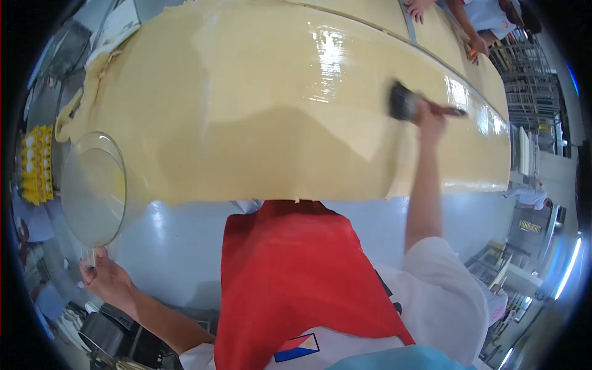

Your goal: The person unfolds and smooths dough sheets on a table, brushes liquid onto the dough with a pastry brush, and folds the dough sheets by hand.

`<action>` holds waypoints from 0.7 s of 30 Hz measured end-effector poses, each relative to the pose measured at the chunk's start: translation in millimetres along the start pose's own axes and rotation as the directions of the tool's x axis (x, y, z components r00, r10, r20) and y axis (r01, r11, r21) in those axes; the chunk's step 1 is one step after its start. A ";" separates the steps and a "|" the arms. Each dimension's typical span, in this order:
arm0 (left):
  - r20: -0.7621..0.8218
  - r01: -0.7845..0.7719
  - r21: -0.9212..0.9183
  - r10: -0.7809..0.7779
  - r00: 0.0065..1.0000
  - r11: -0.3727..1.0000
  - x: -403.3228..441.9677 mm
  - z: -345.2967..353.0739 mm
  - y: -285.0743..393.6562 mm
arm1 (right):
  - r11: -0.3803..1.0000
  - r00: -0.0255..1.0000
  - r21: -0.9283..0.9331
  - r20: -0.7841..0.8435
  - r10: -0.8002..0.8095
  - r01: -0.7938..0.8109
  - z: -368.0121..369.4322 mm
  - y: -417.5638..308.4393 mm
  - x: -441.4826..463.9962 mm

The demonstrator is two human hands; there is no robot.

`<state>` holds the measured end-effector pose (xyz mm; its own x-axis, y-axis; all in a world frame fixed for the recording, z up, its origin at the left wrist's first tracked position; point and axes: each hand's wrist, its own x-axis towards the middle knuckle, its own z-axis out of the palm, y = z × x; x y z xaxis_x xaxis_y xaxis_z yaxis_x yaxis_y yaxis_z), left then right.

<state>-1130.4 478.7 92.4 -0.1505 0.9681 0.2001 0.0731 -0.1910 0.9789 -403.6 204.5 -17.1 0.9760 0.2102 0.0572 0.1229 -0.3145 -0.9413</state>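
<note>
A wide sheet of pale dough (246, 80) covers the table, with wet, shiny patches toward the right and top. My right hand (430, 121) is closed round the wooden handle of a pastry brush (405, 102). The dark bristles point left over the dough; whether they touch it I cannot tell. At the lower left my left hand (106, 274) grips the handle of a clear plastic pitcher (92, 191). Its round mouth is beside the dough's left edge, and a pale yellowish tint shows inside.
A co-worker's hands (478, 46) work at the far right of the dough, one near something orange. A long cut line and a metal strip (409, 23) lie across the far side. Yellow egg trays (38, 165) stand at the left; wire racks (530, 80) are at the right.
</note>
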 end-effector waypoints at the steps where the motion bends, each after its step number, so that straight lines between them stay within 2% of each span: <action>1: -0.029 0.000 0.004 0.000 1.000 1.000 1.3 -6.1 -1.0 | 0.992 0.987 -0.121 -0.161 0.004 -0.024 -48.2 -1.8 7.2; 2: -0.035 0.002 -0.004 -0.002 0.999 1.000 1.9 -5.3 1.1 | 0.869 0.944 -0.488 -0.316 -0.097 -0.075 -113.4 53.1 49.6; 3: -0.045 0.004 0.010 -0.003 0.999 1.000 0.1 0.6 6.9 | 0.870 0.943 -0.488 -0.316 -0.106 -0.066 -113.9 42.1 41.6; 4: -0.052 0.006 0.026 -0.004 0.999 1.000 -1.4 4.8 10.6 | 0.708 0.942 -0.706 -0.235 -0.239 0.004 -114.0 26.9 24.1; 5: -0.049 0.004 0.020 -0.003 0.999 1.000 -1.3 7.3 11.4 | 0.491 0.932 -0.869 -0.126 -0.341 0.062 -105.6 10.7 2.5; 6: -0.011 -0.003 -0.005 0.003 1.000 1.000 0.5 9.4 11.4 | 0.315 0.967 -0.946 -0.007 -0.256 0.076 -66.2 -1.2 -17.1; 7: 0.033 -0.010 -0.028 0.011 0.999 1.000 2.9 9.9 12.3 | 0.573 0.967 -0.795 0.067 -0.246 0.201 -16.3 -5.6 -51.7; 8: 0.051 -0.017 -0.028 0.018 0.999 0.999 7.4 6.0 7.9 | 0.520 0.981 -0.832 0.158 -0.109 0.192 39.4 -12.5 -87.7; 9: 0.055 -0.026 -0.043 0.028 0.998 0.999 14.0 0.9 -1.5 | 0.545 0.799 -0.598 0.324 -0.506 0.588 90.2 -37.7 -145.1; 10: 0.058 -0.036 -0.060 0.039 0.998 0.998 19.1 0.6 -5.4 | 0.608 0.692 -0.335 0.406 -0.596 0.720 130.0 -64.0 -191.0; 11: 0.077 -0.042 -0.062 0.047 0.996 0.997 21.3 5.9 -1.7 | 0.561 0.631 -0.302 0.480 -0.609 0.771 158.5 -87.2 -231.4; 12: 0.054 -0.028 -0.048 0.030 0.998 0.998 21.4 13.6 3.7 | 0.668 0.586 -0.092 0.579 -0.567 0.738 176.2 -99.0 -259.6; 13: 0.032 -0.010 -0.034 0.011 0.999 0.999 21.8 18.8 7.4 | 0.676 0.600 -0.103 0.571 -0.561 0.730 170.3 -108.7 -280.7; 14: 0.051 -0.008 -0.035 0.010 0.999 0.999 24.5 18.1 7.4 | 0.873 0.693 -0.014 0.614 -0.377 0.487 161.4 -117.4 -301.2; 15: 0.085 -0.003 -0.072 0.009 0.996 0.997 28.8 14.1 4.3 | 0.980 0.721 0.057 0.670 -0.180 0.192 155.3 -120.0 -311.1; 16: 0.114 0.007 -0.107 0.005 0.994 0.994 33.5 10.5 -0.9 | 0.947 0.796 0.166 0.512 -0.322 0.277 139.5 -114.4 -298.4; 18: 0.107 0.013 -0.112 -0.001 0.994 0.994 43.2 -0.7 -11.8 | 0.999 0.942 -0.003 0.333 -0.035 0.039 54.2 -60.6 -234.9; 19: 0.095 0.006 -0.114 0.005 0.995 0.993 44.7 -8.3 -14.4 | 0.994 0.968 -0.044 0.227 0.110 -0.103 11.5 -34.0 -203.5; 20: 0.089 0.017 -0.105 -0.008 0.996 0.994 43.5 -9.7 -13.8 | 0.963 0.996 -0.266 0.063 0.067 -0.048 -45.6 -5.5 -161.8; 21: 0.103 -0.008 -0.072 0.015 0.995 0.997 42.4 -5.7 -11.7 | 0.994 0.983 -0.106 -0.173 -0.056 0.038 -95.6 34.2 -129.1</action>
<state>-1143.3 521.0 89.7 -0.0469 0.9767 0.2094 0.0029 -0.2095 0.9778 -508.2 78.1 -24.9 0.9840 0.0643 0.1661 0.1778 -0.4031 -0.8977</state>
